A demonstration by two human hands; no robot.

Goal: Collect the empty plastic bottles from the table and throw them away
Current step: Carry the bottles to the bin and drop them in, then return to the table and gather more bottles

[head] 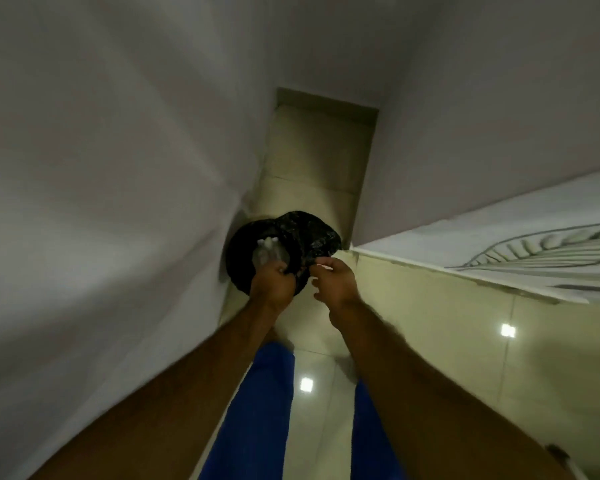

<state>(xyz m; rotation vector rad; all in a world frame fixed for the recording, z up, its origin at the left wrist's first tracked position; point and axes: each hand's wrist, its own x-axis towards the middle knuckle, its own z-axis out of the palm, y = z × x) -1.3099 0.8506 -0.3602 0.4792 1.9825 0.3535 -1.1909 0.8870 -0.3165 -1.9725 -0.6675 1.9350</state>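
A black bin bag point(309, 233) lines a round bin standing on the floor in the corner against the left wall. Inside its mouth lies a clear plastic bottle point(269, 252) with a pale cap end. My left hand point(272, 284) is closed on the near rim of the bag, just below the bottle. My right hand point(335, 280) pinches the bag's edge on the right side, fingers curled around the black plastic. Both arms reach down and forward from the bottom of the view.
A white wall point(101, 202) runs close along the left. A bed with a white leaf-patterned sheet point(516, 251) fills the right. Glossy beige floor tiles point(312, 161) form a narrow passage ahead. My legs in blue trousers point(257, 410) stand below.
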